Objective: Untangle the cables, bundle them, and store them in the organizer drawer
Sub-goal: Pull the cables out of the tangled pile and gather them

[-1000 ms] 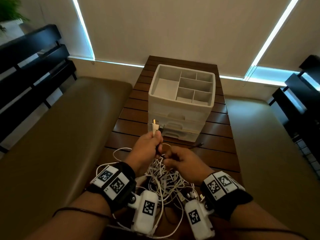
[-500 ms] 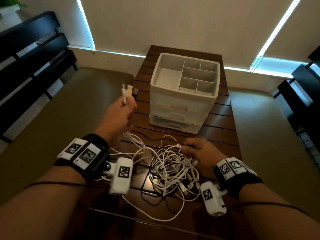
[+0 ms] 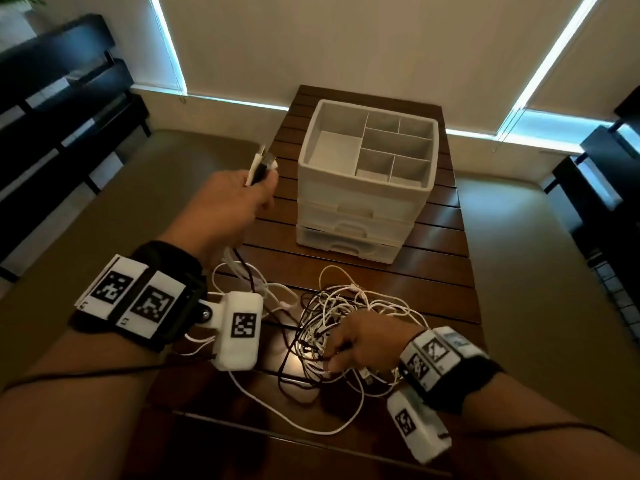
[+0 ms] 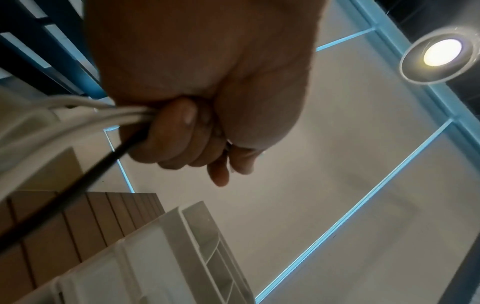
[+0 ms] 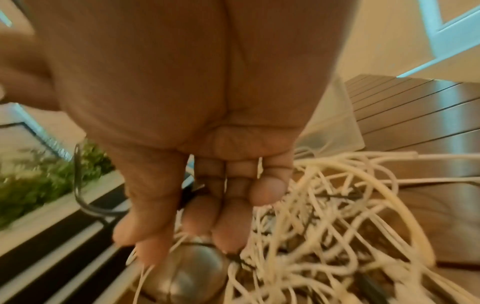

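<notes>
In the head view we see our left hand (image 3: pixel 228 202) raised above the left edge of the table (image 3: pixel 433 268), to the left of the organizer (image 3: pixel 363 188). Its fingers are curled around a few cable ends, and the plugs (image 3: pixel 260 165) stick out above the fist, white ones and a dark one. From under this hand some white strands and one dark strand go down to the tangle (image 3: pixel 332 327), which lies on the near part of the table, in front of the organizer and apart from it. Our right hand (image 3: pixel 367 344) rests on the right side of the tangle with the fingers bent down into the strands. The organizer stands upright on the far half of the table; its top tray is divided in compartments, and the drawers below it look closed. In the left wrist view the left hand (image 4: pixel 205 98) is a closed fist around white cables (image 4: pixel 78 121) and one black cable (image 4: pixel 78 191), which leave the fist toward the lower left; the organizer (image 4: pixel 166 257) and the table (image 4: pixel 78 226) are below. In the right wrist view the right hand (image 5: pixel 187 115) has its fingers (image 5: pixel 228 232) close together and pointing down onto the tangle (image 5: pixel 324 216); thin white strands pass between the fingertips, but the picture is blurred and we cannot tell if they pinch a strand.
</notes>
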Tool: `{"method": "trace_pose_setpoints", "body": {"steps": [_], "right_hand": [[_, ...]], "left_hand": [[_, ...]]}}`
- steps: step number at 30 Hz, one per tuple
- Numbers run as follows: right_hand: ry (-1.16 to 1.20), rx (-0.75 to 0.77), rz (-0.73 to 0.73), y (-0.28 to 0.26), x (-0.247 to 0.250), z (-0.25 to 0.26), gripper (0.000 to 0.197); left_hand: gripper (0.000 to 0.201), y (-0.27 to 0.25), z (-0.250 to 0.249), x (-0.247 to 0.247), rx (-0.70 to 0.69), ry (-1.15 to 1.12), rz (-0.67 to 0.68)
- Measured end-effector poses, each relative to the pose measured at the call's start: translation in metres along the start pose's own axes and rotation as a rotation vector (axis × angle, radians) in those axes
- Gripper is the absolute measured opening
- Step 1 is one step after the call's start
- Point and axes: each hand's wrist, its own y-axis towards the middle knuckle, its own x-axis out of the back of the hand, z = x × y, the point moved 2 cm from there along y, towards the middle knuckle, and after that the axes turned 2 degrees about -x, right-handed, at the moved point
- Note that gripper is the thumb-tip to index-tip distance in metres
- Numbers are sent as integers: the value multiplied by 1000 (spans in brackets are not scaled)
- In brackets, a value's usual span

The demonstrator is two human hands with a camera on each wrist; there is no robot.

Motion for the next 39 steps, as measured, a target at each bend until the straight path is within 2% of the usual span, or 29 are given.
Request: {"method": "trace_pose_setpoints", "body": {"steps": [2, 3, 5, 6, 8, 10, 12, 16, 19, 22, 25, 29, 33, 37, 39], "right_hand": [[-38, -4, 55, 1, -13, -4, 27], [-3, -22, 66, -1, -14, -8, 31], [183, -62, 24, -8, -7, -18, 32], [261, -73, -65, -11, 1, -24, 28], [389, -121, -339, -18, 23, -42, 19], [474, -193, -593, -19, 45, -65, 11], [394, -292, -706, -12, 60, -88, 8], [234, -418, -632, 30, 59, -112, 15], [175, -448, -568, 70, 54, -114, 21], [35, -474, -451, 97, 51, -114, 27], [-59, -458, -405, 112, 47, -118, 28], [-124, -449, -409, 120, 44, -125, 13], [65, -377, -494, 111, 47, -118, 14], [363, -149, -641, 73, 64, -91, 2], [454, -50, -674, 49, 71, -74, 7]], "left_hand": [[46, -1, 10, -2, 136, 35, 131], [45, -5, 16, -4, 220, 31, 237], [41, -15, 25, -12, 384, -59, 474], [39, -21, 28, -13, 434, -109, 569], [41, -28, 31, -9, 479, -199, 715], [41, -31, 28, -2, 498, -280, 802], [40, -30, 31, -4, 507, -239, 791], [32, -23, 61, -37, 532, 17, 627], [31, -13, 83, -63, 471, 42, 482], [30, -3, 96, -78, 411, 68, 441], [30, 9, 101, -85, 379, 74, 398], [29, 24, 103, -96, 335, 96, 354], [31, 31, 102, -104, 281, 76, 351], [28, 30, 89, -102, 206, -6, 320], [24, 27, 82, -99, 171, -43, 322]]}}
